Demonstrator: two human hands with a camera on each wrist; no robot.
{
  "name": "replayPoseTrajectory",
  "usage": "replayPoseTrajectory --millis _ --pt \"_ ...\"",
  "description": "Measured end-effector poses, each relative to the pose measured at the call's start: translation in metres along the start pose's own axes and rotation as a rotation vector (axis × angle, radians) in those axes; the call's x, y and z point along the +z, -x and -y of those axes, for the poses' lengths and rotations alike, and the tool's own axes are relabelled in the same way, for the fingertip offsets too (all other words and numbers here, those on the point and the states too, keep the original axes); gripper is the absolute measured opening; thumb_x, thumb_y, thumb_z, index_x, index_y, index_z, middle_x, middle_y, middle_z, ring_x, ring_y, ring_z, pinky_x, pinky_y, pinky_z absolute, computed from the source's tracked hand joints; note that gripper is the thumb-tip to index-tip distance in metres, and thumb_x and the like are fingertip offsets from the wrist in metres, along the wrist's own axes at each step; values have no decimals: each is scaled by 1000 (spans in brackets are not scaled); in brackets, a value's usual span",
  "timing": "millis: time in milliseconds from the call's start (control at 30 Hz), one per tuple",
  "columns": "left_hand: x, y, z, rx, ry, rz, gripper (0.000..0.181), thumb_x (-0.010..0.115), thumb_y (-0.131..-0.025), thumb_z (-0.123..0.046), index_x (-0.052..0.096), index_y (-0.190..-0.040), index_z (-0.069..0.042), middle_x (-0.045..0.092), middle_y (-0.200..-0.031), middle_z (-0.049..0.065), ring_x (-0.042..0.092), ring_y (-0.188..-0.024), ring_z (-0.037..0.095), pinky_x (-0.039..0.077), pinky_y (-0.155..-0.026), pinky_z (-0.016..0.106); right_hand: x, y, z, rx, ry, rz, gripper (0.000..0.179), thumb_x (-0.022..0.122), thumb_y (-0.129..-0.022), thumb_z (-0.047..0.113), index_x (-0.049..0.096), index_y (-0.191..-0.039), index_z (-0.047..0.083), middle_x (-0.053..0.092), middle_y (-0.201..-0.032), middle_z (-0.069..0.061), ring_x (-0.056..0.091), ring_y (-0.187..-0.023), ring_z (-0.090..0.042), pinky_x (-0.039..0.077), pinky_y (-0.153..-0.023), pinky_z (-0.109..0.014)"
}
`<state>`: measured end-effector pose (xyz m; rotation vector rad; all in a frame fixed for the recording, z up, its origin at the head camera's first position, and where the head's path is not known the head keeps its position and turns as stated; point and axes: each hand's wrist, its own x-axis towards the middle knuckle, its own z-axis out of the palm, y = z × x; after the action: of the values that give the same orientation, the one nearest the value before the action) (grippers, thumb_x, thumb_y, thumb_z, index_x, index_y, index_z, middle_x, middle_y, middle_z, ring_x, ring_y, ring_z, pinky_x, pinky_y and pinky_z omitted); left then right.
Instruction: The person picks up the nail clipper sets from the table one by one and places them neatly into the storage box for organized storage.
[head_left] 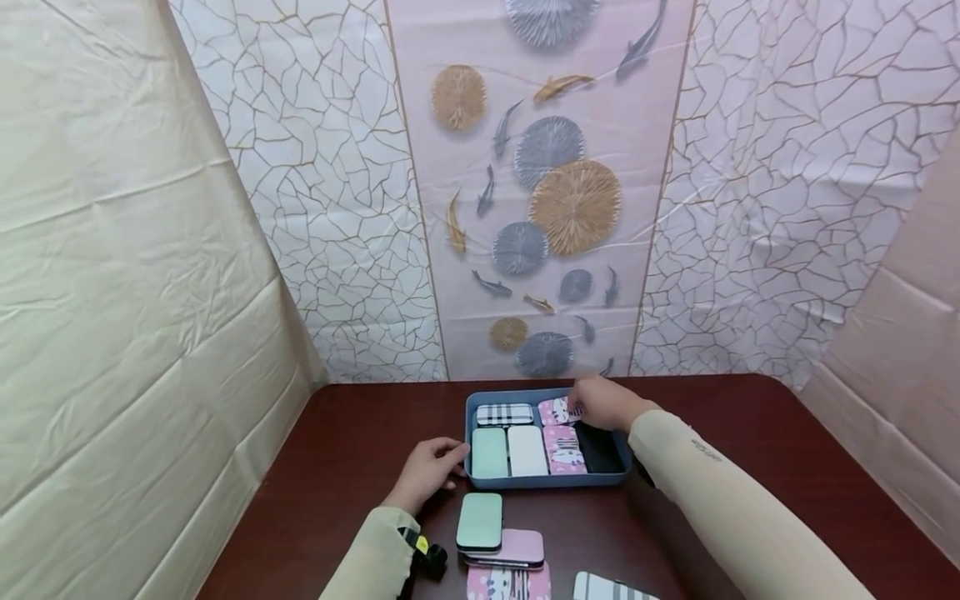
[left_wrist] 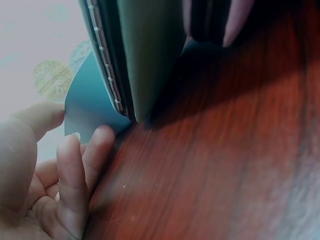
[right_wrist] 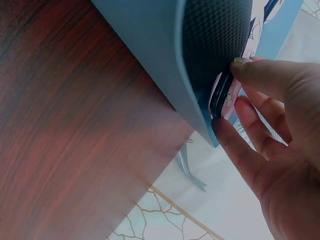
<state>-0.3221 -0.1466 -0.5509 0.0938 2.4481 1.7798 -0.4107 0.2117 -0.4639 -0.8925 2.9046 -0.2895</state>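
A blue tray (head_left: 553,481) holds several flat, rounded cases. At its back right, my right hand (head_left: 606,403) pinches a pink patterned case (right_wrist: 231,97) between thumb and fingers, inside the wall. Beside that hand lies another pink case (head_left: 552,411), partly covered by it. A pink case (head_left: 564,450) and a black textured case (head_left: 598,450) lie in the front row, with a white case (head_left: 527,451) and a mint case (head_left: 490,452). Behind these is a plaid case (head_left: 505,414). My left hand (head_left: 427,473) touches the tray's left side, fingers loosely bent.
In front of the tray, a mint case (head_left: 480,521) rests on a plain pink case (head_left: 517,547), above a pink patterned case (head_left: 510,582). A plaid case (head_left: 607,587) lies near the front edge. Patterned cloth (head_left: 360,208) hangs behind the dark wooden table (head_left: 337,433).
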Motion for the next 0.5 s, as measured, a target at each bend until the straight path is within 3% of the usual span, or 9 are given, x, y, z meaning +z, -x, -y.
replayPoseTrajectory --millis 133,300,500 --pt "-1 1 0 10 -12 1 39 74 -108 -38 77 -127 -4 77 -94 7 73 -79 19 62 -64 31 2 3 2 15 -18 1 21 75 -96 -6 86 -106 9 77 -104 -3 70 -96 -17 64 -91 -45" --pt "-2 1 0 8 -26 -10 37 73 -109 -37 78 -127 -5 77 -94 7 73 -80 19 62 -63 31 5 8 6 43 -9 21 22 72 -103 2 83 -121 4 71 -113 -7 68 -104 -20 61 -100 -48" --pt "-2 -1 -1 2 -16 -6 38 73 -109 -38 78 -127 -5 77 -94 8 73 -77 20 63 -66 32 4 22 12 -4 83 16 24 76 -103 7 82 -126 6 72 -117 -8 69 -108 -23 61 -100 -50"
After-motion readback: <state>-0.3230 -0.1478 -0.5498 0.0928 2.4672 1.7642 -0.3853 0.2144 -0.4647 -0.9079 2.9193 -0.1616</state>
